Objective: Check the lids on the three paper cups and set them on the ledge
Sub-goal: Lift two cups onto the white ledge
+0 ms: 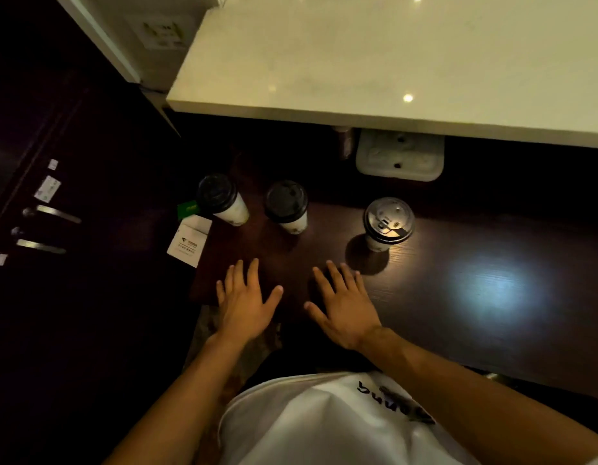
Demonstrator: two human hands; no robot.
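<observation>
Three white paper cups with dark lids stand upright on a dark wooden desk [458, 330]. The left cup [220, 199] and the middle cup [287, 206] stand close together. Further right, the right cup [387, 223] is lit, and its lid shines. My left hand [245, 302] lies flat on the desk, fingers spread, below the left and middle cups. My right hand [346, 305] lies flat too, below and left of the right cup. Neither hand touches a cup. Above and behind the cups runs a pale stone ledge [374, 72].
A white card [189, 243] and a green tag [187, 209] lie at the desk's left edge next to the left cup. A white socket panel [400, 157] sits on the wall under the ledge. Dark cabinet doors with metal handles [51, 213] stand to the left.
</observation>
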